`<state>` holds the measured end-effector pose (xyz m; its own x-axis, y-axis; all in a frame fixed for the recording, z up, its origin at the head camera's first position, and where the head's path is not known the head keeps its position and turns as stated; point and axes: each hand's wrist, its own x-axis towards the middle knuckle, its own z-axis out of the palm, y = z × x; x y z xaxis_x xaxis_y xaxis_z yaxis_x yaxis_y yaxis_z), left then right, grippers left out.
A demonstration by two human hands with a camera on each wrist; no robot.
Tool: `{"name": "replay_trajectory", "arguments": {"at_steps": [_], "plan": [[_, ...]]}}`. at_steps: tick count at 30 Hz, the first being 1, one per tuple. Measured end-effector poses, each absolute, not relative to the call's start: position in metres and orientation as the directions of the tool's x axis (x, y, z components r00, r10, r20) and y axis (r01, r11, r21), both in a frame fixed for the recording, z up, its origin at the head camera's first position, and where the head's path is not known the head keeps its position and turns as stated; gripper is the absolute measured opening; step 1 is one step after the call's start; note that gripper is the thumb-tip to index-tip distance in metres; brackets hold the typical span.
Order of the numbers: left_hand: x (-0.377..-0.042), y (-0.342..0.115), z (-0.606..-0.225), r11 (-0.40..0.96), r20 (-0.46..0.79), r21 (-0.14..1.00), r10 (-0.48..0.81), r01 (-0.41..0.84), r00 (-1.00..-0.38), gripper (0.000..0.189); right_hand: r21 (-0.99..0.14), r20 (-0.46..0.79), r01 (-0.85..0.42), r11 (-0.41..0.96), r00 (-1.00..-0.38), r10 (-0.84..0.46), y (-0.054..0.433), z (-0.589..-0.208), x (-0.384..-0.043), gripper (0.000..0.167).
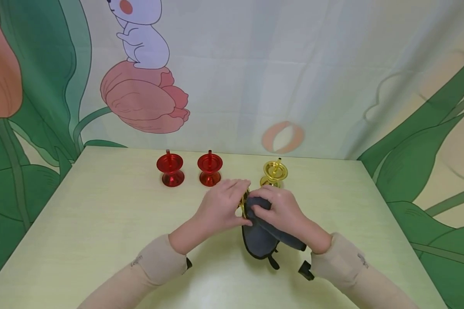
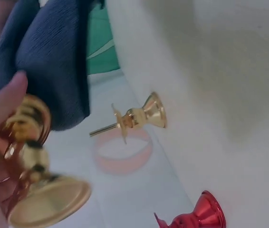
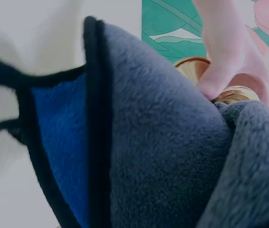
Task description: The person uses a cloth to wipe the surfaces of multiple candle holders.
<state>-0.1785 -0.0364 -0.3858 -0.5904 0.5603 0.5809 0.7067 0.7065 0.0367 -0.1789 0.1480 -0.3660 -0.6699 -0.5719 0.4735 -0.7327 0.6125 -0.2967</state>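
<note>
My left hand (image 1: 223, 205) grips a gold candle holder (image 2: 39, 166) tilted on its side, its base flaring out past the fingers in the left wrist view. My right hand (image 1: 282, 211) pinches a folded grey cloth (image 3: 163, 128) with black edging and a blue underside, pressing it against the holder's dish. Loose ends of the cloth hang down toward the table, one with a small black loop. Behind the right hand a second gold candle holder (image 1: 275, 171) stands upright, its thin spike pointing up.
Two red candle holders (image 1: 170, 169) (image 1: 210, 168) stand upright side by side at the table's back, left of the hands. The pale table (image 1: 100, 240) ends against a cloth backdrop (image 1: 232, 86) printed with flowers, leaves and a white animal.
</note>
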Motion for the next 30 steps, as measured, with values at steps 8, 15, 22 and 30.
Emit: {"name": "replay_trajectory", "arguments": {"at_steps": [8, 15, 22, 30], "plan": [[-0.175, -0.039, -0.391, 0.694, 0.61, 0.06, 0.544, 0.718, -0.577, 0.093, -0.363, 0.437, -0.704, 0.611, -0.708, -0.555, 0.149, -0.366, -0.18, 0.017], [-0.183, -0.05, -0.371, 0.677, 0.23, 0.325, 0.62, 0.66, -0.75, 0.096, -0.283, 0.474, -0.799, 0.53, -0.597, -0.647, 0.15, -0.371, -0.181, 0.017], [-0.182, -0.046, -0.37, 0.686, 0.262, 0.277, 0.619, 0.672, -0.74, 0.088, -0.33, 0.478, -0.775, 0.539, -0.629, -0.613, 0.148, -0.373, -0.183, 0.018], [-0.18, -0.041, -0.387, 0.687, 0.576, -0.045, 0.611, 0.725, -0.543, 0.087, -0.467, 0.414, -0.655, 0.594, -0.755, -0.508, 0.148, -0.373, -0.186, 0.018]]}}
